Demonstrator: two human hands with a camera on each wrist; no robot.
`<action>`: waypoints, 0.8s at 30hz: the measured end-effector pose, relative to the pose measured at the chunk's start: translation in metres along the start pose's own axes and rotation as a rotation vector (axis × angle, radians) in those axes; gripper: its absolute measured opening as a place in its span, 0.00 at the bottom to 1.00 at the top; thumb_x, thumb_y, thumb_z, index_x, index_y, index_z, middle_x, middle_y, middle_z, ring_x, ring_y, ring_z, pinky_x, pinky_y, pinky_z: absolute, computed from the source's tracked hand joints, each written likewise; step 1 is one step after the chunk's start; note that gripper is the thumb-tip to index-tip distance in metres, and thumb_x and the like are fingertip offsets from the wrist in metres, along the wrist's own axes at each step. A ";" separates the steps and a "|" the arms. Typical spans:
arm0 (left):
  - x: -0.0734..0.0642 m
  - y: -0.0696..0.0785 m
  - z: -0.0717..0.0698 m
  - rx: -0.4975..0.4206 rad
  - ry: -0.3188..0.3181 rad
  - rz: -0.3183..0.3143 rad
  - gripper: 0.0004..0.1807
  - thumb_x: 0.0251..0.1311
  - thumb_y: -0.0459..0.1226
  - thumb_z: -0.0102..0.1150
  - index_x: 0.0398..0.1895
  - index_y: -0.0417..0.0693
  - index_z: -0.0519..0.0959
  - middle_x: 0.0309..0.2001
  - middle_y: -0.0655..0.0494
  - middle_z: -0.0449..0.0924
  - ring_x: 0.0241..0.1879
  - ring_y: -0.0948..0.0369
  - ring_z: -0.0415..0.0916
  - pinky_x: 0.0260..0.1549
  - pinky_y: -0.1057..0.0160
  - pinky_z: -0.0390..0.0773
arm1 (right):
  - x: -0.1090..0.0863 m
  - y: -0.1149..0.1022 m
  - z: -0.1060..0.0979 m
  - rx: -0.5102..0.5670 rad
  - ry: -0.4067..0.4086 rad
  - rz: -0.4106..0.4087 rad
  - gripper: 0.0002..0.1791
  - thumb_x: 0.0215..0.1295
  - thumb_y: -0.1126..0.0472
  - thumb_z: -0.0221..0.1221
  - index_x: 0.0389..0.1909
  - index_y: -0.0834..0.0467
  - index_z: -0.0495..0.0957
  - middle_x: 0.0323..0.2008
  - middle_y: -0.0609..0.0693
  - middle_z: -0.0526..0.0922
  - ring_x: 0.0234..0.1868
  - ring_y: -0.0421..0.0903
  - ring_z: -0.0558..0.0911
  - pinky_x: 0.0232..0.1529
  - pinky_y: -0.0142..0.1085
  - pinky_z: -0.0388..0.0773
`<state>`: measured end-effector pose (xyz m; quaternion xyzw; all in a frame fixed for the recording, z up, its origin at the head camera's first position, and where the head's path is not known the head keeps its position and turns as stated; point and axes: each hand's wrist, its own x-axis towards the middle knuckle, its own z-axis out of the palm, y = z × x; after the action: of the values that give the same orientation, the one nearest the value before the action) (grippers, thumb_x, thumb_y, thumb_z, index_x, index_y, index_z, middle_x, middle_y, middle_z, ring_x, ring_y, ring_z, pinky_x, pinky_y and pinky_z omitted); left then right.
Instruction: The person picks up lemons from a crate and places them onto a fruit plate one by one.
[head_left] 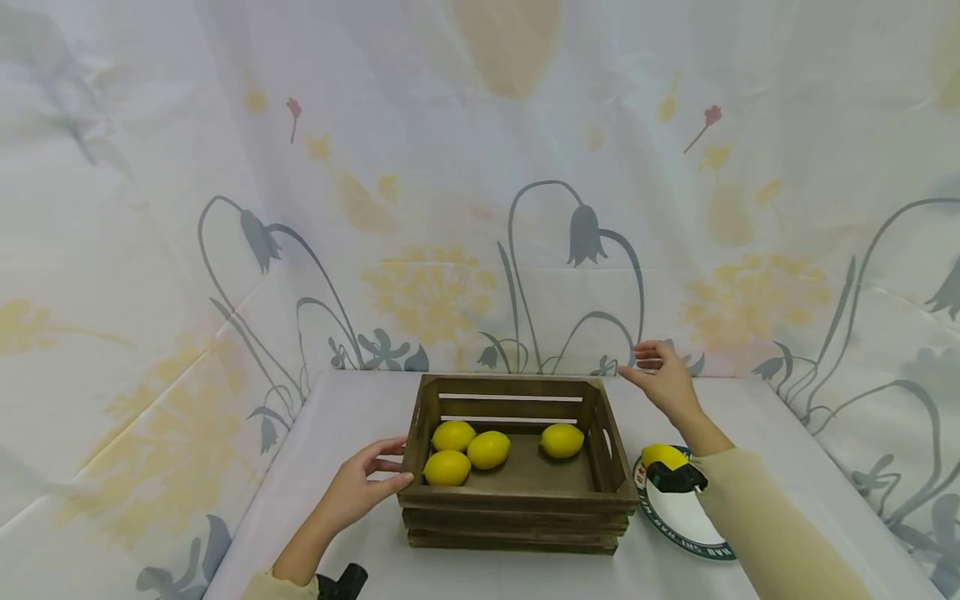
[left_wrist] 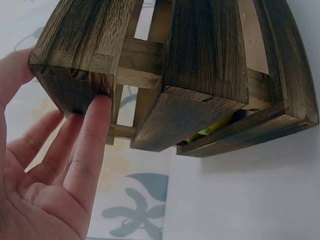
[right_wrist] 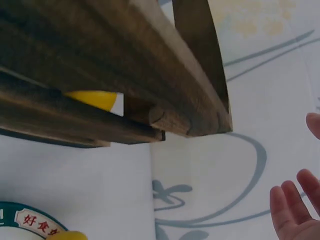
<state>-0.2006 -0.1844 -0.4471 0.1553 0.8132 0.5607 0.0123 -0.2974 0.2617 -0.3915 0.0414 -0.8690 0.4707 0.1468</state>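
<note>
A dark wooden slatted crate (head_left: 517, 521) stands on the table. Inside are several lemons: three bunched at the left, one lemon (head_left: 562, 441) apart at the right. My left hand (head_left: 360, 492) is at the crate's left end; in the left wrist view its thumb and fingertips touch the top slat, fingers mostly straight. Beyond the crate's back right corner, my right hand (head_left: 662, 379) is held in the air with loosely bent fingers and nothing in it. Below the right wrist, another lemon (head_left: 663, 456) lies on a plate (head_left: 682, 521), partly covered by the wrist camera.
The plate is white with a dark green patterned rim, close to the crate's right side. A white cloth (head_left: 360, 408) covers the table. Behind and at both sides hangs a flower-printed curtain (head_left: 480, 208), near the table's back edge.
</note>
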 end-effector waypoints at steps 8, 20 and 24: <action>0.001 -0.001 0.000 0.008 0.001 -0.014 0.29 0.56 0.37 0.64 0.61 0.42 0.69 0.54 0.42 0.72 0.47 0.51 0.76 0.36 0.65 0.77 | 0.006 -0.010 0.010 0.026 -0.011 -0.037 0.25 0.58 0.60 0.64 0.54 0.66 0.68 0.50 0.66 0.71 0.50 0.62 0.72 0.48 0.53 0.71; 0.000 0.000 0.000 -0.001 -0.002 -0.016 0.29 0.56 0.37 0.64 0.61 0.41 0.69 0.54 0.41 0.72 0.47 0.50 0.76 0.37 0.64 0.78 | 0.009 -0.032 0.026 0.051 -0.078 -0.019 0.25 0.58 0.59 0.64 0.53 0.65 0.69 0.49 0.65 0.72 0.49 0.60 0.74 0.46 0.49 0.73; 0.001 -0.002 0.000 0.008 0.002 -0.018 0.29 0.56 0.36 0.64 0.61 0.42 0.69 0.54 0.42 0.72 0.47 0.51 0.76 0.37 0.64 0.77 | 0.009 -0.040 0.031 0.077 -0.115 0.000 0.26 0.58 0.58 0.64 0.54 0.65 0.68 0.50 0.65 0.71 0.51 0.60 0.73 0.47 0.50 0.72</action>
<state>-0.2018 -0.1847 -0.4490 0.1477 0.8167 0.5576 0.0161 -0.3045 0.2142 -0.3729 0.0743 -0.8572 0.5007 0.0948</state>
